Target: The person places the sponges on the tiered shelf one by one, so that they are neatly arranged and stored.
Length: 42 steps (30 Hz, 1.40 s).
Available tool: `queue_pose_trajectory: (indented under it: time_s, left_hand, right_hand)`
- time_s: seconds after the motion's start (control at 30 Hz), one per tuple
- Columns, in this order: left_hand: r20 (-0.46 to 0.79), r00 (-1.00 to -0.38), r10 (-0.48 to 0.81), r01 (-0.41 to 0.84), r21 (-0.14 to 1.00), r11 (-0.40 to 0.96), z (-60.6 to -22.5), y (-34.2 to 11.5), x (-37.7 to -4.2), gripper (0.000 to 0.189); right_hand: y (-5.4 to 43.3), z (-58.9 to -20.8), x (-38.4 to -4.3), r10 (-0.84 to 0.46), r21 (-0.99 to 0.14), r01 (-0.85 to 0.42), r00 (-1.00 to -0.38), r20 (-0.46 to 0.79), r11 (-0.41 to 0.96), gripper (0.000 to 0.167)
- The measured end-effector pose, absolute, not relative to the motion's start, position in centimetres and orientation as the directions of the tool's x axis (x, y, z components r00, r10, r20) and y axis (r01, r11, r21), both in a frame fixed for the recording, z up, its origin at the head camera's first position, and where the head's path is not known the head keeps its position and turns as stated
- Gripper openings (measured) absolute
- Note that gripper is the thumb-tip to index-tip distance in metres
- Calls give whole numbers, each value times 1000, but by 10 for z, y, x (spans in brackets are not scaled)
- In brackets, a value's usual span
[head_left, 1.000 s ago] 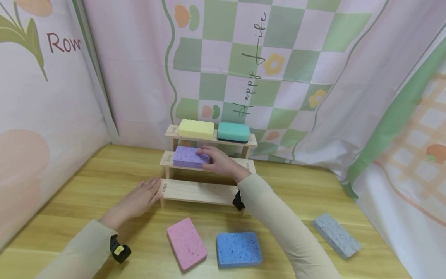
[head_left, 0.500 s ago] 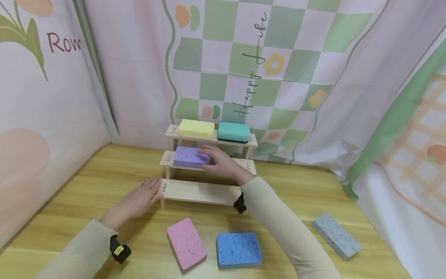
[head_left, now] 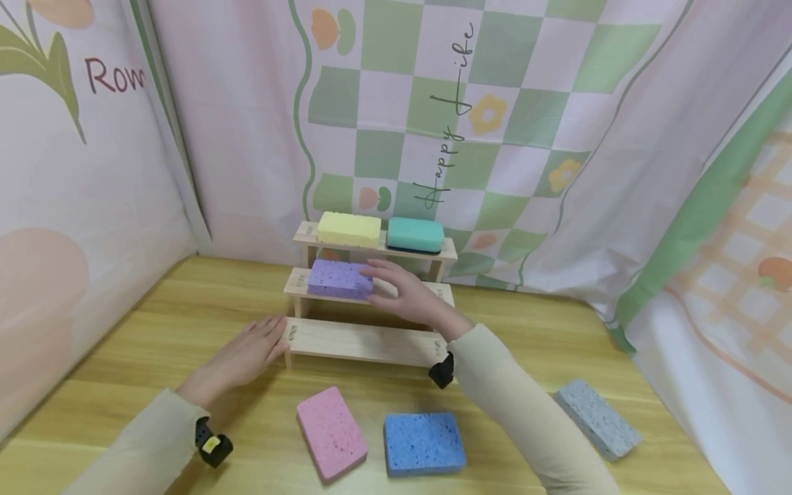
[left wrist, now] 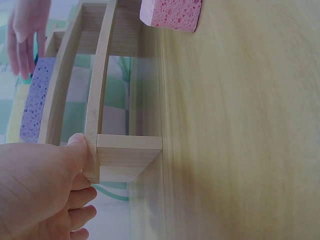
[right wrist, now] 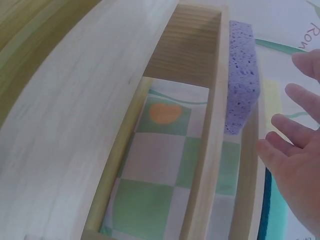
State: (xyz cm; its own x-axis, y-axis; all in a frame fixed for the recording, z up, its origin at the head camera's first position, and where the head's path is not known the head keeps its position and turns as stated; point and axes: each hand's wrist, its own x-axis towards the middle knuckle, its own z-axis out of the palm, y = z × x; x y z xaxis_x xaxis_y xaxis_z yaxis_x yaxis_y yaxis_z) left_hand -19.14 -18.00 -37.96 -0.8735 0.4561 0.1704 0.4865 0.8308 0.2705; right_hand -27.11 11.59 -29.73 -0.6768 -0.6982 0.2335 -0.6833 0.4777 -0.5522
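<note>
A three-tier wooden stand stands on the table. On its middle tier lies a purple sponge, also visible in the right wrist view. My right hand is just right of this sponge, fingers spread and relaxed, nothing held; the right wrist view shows a gap between fingertips and sponge. My left hand holds the left end of the lowest tier, its thumb against the board's edge in the left wrist view. The top tier bears a yellow sponge and a teal sponge with a dark underside.
In front of the stand, a pink sponge and a blue sponge lie on the wooden table. A grey sponge lies farther right. Printed curtains hang behind and at both sides.
My right hand has let go of the purple sponge and drawn back slightly to the right, fingers spreading. The sponge stays in place, and my left hand has not moved.
</note>
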Motion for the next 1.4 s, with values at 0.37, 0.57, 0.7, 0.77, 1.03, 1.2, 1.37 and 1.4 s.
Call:
queue_pose_trajectory:
  time_s: [0.37, 0.57, 0.7, 0.77, 1.03, 1.2, 1.37, 1.4]
  left_hand:
    - [163, -875, 456, 484, 272, 831, -381, -181, -193, 52]
    - [165, -874, 457, 486, 277, 829, -382, -181, -193, 51]
    - [167, -872, 461, 490, 270, 829, -383, -182, -194, 52]
    - [168, -872, 460, 490, 267, 830, -384, -182, -194, 51]
    - [174, -871, 460, 492, 269, 828, -383, -181, -194, 51]
    - [174, -870, 462, 493, 263, 829, -382, -181, -194, 51]
    - [160, -874, 459, 486, 262, 834, -382, -181, -193, 52]
    - [157, -875, 458, 484, 262, 835, -381, -181, -193, 51]
  right_hand:
    - [146, -295, -260, -653, -567, -661, -710, 263, 491, 48]
    - [164, -294, -254, -639, -539, -676, -710, 296, 502, 50]
    - [176, -295, -250, -629, -535, -680, -711, 315, 501, 50]
    - [182, -295, -248, -621, -541, -674, -717, 316, 503, 50]
    - [207, -295, -236, -585, -563, -642, -748, 313, 520, 53]
    - [224, -295, -231, -558, -540, -642, -758, 338, 544, 53]
    - [241, -296, -225, -531, -545, -631, -770, 354, 552, 53]
    - [245, -296, -224, -526, -549, -627, -774, 354, 553, 54]
